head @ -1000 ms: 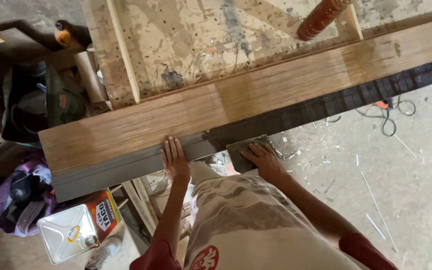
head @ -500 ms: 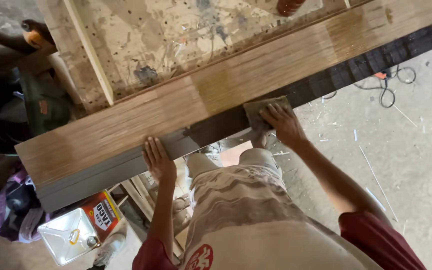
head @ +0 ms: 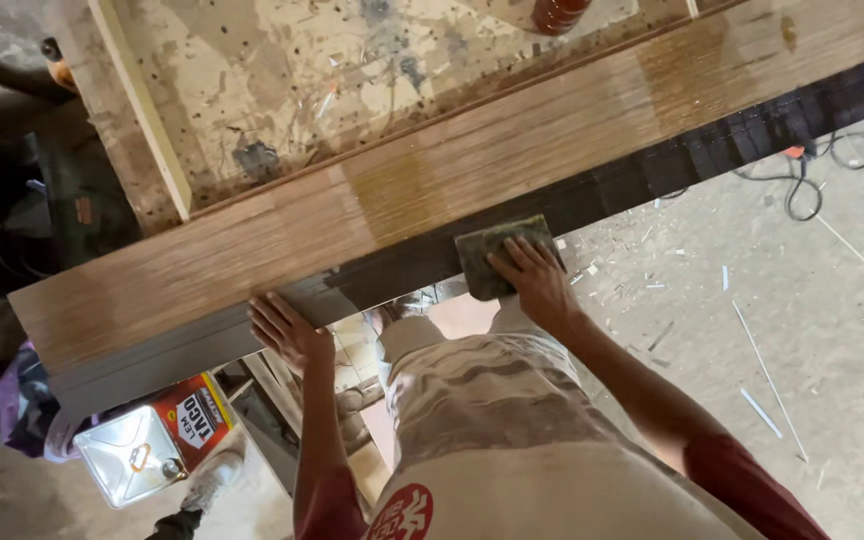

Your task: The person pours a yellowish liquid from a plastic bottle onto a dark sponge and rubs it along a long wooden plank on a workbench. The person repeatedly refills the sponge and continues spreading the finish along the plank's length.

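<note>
A long wooden plank (head: 432, 190) lies across a paint-spattered workbench (head: 352, 70). Its near edge face is dark to the right and pale grey to the left. My right hand (head: 532, 280) presses a grey-green rectangular pad (head: 497, 250) flat against the dark part of that edge. My left hand (head: 287, 330) rests flat, fingers spread, on the lower edge of the plank where the dark part meets the grey part. It holds nothing.
A metal can with a red label (head: 147, 450) lies on the floor at lower left, beside a purple cloth (head: 17, 400). An orange-tipped cable (head: 812, 170) coils on the littered concrete floor at right. Dark tool bags (head: 42, 210) sit at far left.
My right hand has slid the pad along the plank's edge, away from my left hand. The view has shifted a little. My left hand stays on the plank's edge.
</note>
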